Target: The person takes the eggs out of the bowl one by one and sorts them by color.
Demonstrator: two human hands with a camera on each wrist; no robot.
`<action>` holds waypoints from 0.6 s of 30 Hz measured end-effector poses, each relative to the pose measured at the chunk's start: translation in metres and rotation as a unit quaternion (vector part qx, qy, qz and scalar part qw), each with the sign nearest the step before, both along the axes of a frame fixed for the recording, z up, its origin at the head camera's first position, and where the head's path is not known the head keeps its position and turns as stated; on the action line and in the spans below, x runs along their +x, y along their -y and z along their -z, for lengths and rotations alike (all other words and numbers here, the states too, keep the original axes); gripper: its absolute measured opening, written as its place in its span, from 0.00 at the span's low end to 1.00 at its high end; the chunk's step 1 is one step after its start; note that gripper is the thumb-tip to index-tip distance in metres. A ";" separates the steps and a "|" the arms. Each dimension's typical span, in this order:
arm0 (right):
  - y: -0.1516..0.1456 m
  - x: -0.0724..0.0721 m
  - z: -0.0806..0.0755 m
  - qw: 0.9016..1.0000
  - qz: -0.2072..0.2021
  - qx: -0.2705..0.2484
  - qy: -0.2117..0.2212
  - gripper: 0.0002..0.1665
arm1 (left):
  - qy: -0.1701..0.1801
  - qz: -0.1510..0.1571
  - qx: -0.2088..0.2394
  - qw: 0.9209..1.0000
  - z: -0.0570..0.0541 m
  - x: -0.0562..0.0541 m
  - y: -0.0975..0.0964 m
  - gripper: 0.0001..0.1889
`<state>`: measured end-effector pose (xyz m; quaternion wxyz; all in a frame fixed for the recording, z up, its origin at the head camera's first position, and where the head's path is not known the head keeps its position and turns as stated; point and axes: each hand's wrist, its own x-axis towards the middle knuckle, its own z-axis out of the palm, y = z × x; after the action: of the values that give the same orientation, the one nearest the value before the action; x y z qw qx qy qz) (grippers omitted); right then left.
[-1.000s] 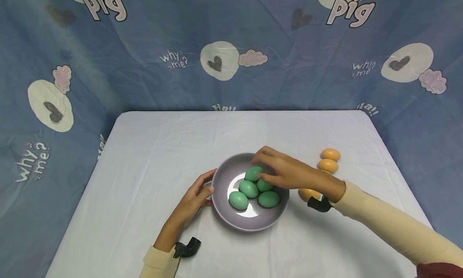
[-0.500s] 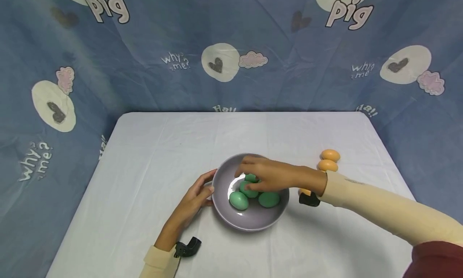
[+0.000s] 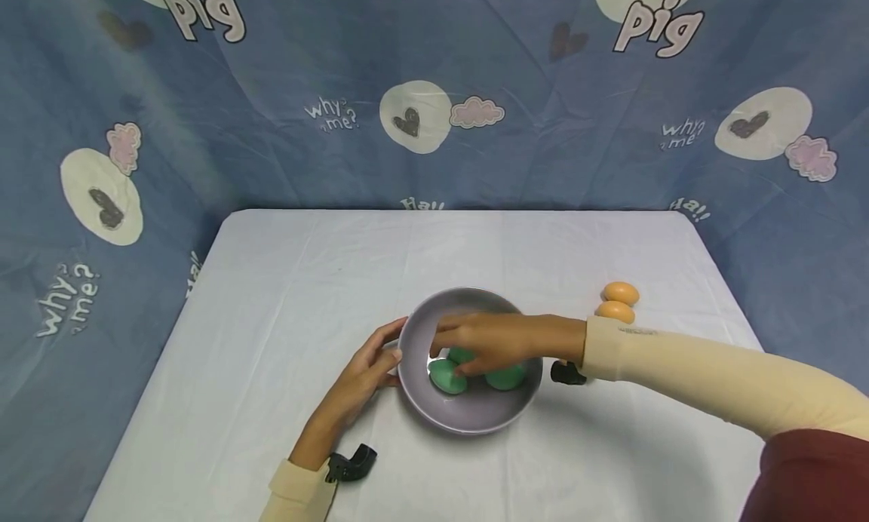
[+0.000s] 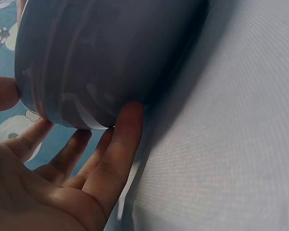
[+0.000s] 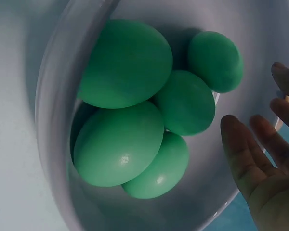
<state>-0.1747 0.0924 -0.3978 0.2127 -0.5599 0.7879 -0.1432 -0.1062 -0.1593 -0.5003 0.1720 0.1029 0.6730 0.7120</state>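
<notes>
A grey-purple bowl stands on the white-covered table, and several green eggs lie together in it. My left hand rests its fingertips against the outside of the bowl's left side, with the thumb at the rim; the left wrist view shows the fingers spread on the wall. Over the eggs inside the bowl reaches my right hand, its thumb overlapping the leftmost green egg in the head view. In the right wrist view its fingers are extended beside the eggs, gripping none, and it hides some eggs from the head camera.
Orange eggs, an upper one and a lower one, lie right of the bowl beyond the right sleeve. A printed blue cloth hangs behind the table and along its sides.
My right hand has moved left and slightly down over the eggs, from the bowl's upper right toward the leftmost egg. The left hand and the bowl stay put.
</notes>
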 end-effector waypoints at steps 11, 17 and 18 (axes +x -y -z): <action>0.012 0.000 0.004 0.999 -0.024 0.041 0.000 0.21 | -0.001 0.008 0.006 1.000 0.001 0.000 0.000 0.29; 0.017 -0.001 0.006 0.997 -0.036 0.060 -0.010 0.21 | -0.003 0.008 -0.002 1.000 0.001 -0.001 0.002 0.28; 0.017 -0.001 0.006 0.997 -0.036 0.064 -0.008 0.21 | -0.003 0.009 -0.002 1.000 0.002 -0.001 0.002 0.28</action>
<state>-0.1761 0.0749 -0.4036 0.2472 -0.5744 0.7762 -0.0800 -0.1068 -0.1614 -0.5019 0.1763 0.1107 0.6744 0.7084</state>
